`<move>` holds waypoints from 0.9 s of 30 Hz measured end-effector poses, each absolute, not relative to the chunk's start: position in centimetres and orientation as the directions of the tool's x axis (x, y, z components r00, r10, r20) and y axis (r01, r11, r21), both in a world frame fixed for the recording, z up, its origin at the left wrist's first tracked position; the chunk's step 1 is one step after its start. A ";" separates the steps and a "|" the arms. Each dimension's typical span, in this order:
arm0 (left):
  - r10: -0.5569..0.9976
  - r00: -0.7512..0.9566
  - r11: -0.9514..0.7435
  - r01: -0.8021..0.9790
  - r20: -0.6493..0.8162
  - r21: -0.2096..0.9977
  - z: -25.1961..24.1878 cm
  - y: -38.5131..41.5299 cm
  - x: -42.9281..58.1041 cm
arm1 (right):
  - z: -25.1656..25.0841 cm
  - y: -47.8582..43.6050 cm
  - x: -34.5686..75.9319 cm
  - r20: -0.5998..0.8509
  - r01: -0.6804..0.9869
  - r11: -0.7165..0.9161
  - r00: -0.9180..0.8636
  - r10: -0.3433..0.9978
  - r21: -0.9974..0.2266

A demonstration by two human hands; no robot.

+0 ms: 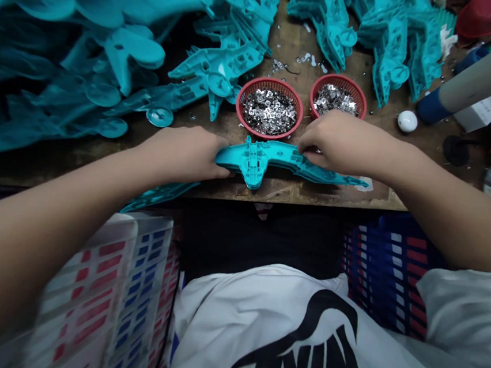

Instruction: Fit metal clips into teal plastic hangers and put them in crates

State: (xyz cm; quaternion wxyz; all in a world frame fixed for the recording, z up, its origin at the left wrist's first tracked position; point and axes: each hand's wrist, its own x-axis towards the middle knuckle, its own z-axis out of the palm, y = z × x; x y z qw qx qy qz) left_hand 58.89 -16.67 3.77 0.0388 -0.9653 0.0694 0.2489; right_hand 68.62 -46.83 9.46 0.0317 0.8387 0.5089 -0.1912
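A long teal plastic part (254,164) lies along the front edge of the wooden table. My left hand (192,153) is closed around its left end. Over the part's right half, my right hand (332,137) has its fingers pinched together at the surface; anything between the fingertips is hidden. Just behind the part stands a red basket (299,117) of small shiny metal clips (270,112). A second red basket (363,100) with similar clips is partly covered by my right hand.
Teal parts (123,51) are heaped at the left, with more stacks (385,41) at the back. A grey pole (477,79) and a white round object (407,121) are at the right. Plastic crates (126,288) stand below the table edge.
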 end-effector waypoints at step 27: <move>-0.102 0.825 -0.991 -0.132 -0.555 -0.015 4.3 -17.5 59.3 | 8.8 -46.8 72.2 -0.198 0.829 -0.537 0.506 0.840 -0.159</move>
